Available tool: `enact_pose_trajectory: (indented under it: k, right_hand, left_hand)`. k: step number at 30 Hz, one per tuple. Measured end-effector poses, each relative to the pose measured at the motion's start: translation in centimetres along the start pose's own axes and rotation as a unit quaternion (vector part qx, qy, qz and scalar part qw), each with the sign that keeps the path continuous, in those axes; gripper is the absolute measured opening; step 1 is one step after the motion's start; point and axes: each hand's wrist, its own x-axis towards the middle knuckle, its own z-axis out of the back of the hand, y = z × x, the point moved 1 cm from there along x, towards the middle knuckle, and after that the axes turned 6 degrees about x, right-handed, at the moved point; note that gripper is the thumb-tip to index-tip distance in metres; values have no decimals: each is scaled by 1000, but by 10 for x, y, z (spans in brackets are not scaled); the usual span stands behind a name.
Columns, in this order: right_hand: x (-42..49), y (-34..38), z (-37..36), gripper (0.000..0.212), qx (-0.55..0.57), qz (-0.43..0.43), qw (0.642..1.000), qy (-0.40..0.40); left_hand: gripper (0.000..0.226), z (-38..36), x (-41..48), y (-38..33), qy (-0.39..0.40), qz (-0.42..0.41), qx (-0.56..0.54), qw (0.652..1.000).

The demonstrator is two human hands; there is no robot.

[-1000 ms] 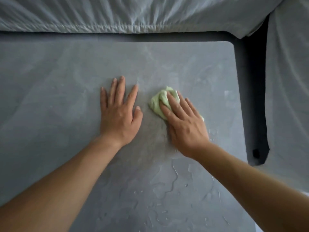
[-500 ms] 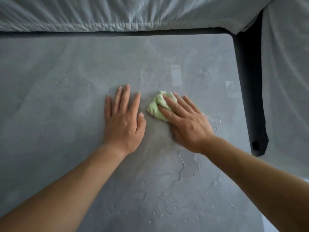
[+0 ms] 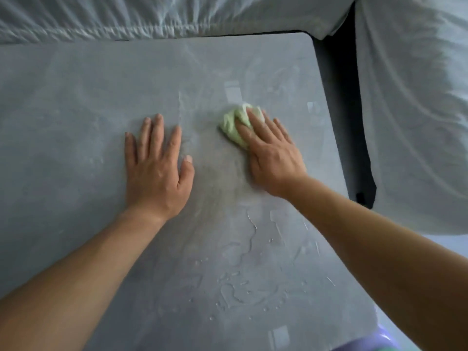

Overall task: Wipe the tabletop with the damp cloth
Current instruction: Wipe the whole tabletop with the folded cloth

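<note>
A crumpled pale green cloth lies on the grey tabletop, right of centre. My right hand presses down on it with straight fingers, covering its near right part. My left hand rests flat on the bare tabletop to the left, fingers spread, a gap between its thumb and the cloth. Streaks and drops of water lie on the surface nearer to me, below the right hand.
A sofa under a pale grey cover runs along the table's far edge and continues down the right side. A dark gap separates table and sofa at right. A purple object shows at the bottom right.
My right hand has slid the cloth away from me and to the right, widening the gap to the left hand. The left hand stays flat in place.
</note>
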Motion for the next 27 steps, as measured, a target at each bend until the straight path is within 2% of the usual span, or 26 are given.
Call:
enact_pose_trajectory:
  k: [3, 7, 10, 12, 15, 20, 24, 25, 27]
  right_hand:
    - [11, 6, -3, 65, 18, -87, 995, -38]
    - [-49, 34, -22, 63, 12, -6, 1000, -12]
    - [-56, 18, -15, 61, -1, 45, 999, 28]
    - [-37, -3, -4, 58, -11, 0, 1000, 18]
    - [-12, -28, 13, 65, -11, -60, 998, 12]
    - [-48, -23, 5, 59, -4, -51, 999, -18]
    - [-87, -34, 5, 56, -11, 12, 999, 41]
    - [-77, -44, 10, 58, -12, -1, 999, 32]
    - [-42, -58, 19, 63, -14, -80, 997, -6]
  left_hand:
    - [64, 0, 0, -2, 4, 7, 3, 1000]
    - [63, 3, 2, -7, 9, 17, 1, 1000]
    - [62, 2, -1, -16, 6, 12, 11, 1000]
    - [62, -1, -4, -21, 5, 5, 17, 1000]
    - [62, -3, -5, -20, -2, 9, 24, 1000]
    - [64, -3, -6, -20, -4, 9, 29, 1000]
    - [65, -4, -6, -20, -9, 9, 25, 1000]
    - [65, -4, -6, -20, -8, 9, 27, 1000]
    - [66, -4, -6, -20, -5, 12, 32, 999]
